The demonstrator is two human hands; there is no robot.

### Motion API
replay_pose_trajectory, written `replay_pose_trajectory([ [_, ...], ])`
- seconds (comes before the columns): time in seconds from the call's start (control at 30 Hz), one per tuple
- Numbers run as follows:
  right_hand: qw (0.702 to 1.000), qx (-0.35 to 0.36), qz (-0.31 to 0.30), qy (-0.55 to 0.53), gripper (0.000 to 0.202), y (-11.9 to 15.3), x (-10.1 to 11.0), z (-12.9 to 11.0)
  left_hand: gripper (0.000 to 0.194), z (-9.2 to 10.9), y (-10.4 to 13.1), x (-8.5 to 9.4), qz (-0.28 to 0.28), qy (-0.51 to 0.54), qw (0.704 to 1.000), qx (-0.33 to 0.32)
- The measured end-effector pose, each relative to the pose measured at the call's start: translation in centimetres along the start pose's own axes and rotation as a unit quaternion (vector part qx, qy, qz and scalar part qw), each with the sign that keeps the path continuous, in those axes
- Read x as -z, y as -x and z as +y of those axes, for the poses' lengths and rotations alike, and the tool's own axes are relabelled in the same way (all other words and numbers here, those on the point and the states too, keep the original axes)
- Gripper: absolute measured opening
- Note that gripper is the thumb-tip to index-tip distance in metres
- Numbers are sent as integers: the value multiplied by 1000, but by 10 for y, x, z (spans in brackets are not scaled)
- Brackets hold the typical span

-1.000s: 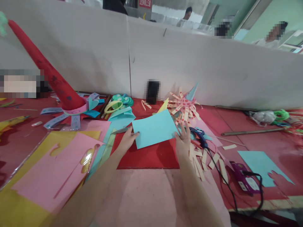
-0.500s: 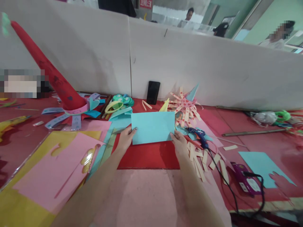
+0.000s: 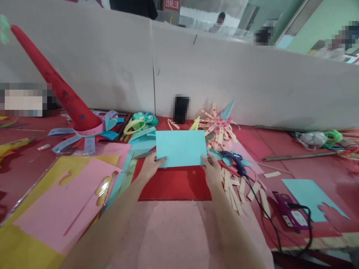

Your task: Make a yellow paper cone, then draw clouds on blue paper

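- Two opposite edges of a light-blue rectangular paper sheet are pinched by fingers: left hand at left, right hand at right.
- The sheet's near edge crosses a flat, red, rectangular board.
- Pale pink counter covering stretches between the forearms from the board's near edge.
- Narrow cream paper strips and a dark-blue glue gun lie just right of the right hand.

The red table holds yellow paper at lower left, and a stick, blue paper and purple box at right.
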State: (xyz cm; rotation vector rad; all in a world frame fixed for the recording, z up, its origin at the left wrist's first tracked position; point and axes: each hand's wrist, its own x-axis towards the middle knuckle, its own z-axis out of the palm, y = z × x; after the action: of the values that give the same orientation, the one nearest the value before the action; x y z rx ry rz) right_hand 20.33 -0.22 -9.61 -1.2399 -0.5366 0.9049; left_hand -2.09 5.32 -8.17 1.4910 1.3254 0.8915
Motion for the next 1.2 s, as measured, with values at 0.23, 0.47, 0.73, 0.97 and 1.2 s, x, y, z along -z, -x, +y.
replay_pose_trajectory([
  [0.23,997,-45,-55,26,33,7,-7,-4,35,4,1,1,23,18,1000,6],
  [0.47,999,-4,-9,30,33,3,-4,-4,34,9,6,-5,-68,138,987,48],
  [0.73,995,-64,-50,-66,27,12,-16,-2,33,14,7,-6,-48,144,987,48],
  [0.97,995,-74,-23,-55,28,10,-18,5,28,16,7,-8,-35,140,988,49],
  [1.2,994,-85,-29,-57,28,11,-17,1,31,9,5,-6,-31,123,991,38],
])
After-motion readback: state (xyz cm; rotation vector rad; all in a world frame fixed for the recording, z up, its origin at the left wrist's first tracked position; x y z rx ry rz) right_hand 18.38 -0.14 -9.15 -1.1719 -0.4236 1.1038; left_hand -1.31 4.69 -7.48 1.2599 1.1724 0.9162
